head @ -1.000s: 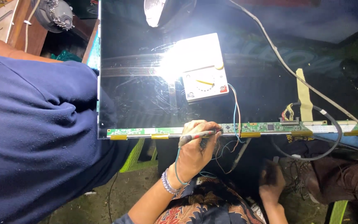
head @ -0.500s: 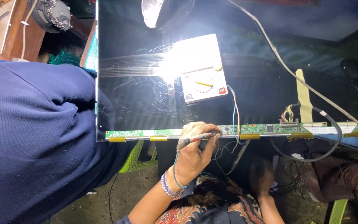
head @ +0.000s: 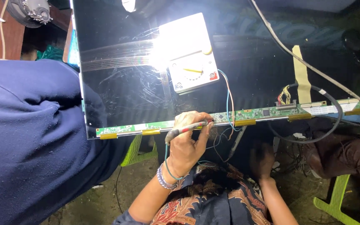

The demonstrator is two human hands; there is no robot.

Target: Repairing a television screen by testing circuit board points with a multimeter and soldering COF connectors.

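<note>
Left hand pinches a red-grey probe, fingers tight round it, tip touching the green circuit strip along the lower edge of a dark panel. Beaded bracelet on that wrist. Right hand low in shadow under the strip, near loose wires; grip state cannot tell. White meter lies on the panel under strong glare, with blue and orange leads running down to the strip. Grey cable crosses the panel. Another person's blue sleeve fills the left. Green stool at lower right.
</note>
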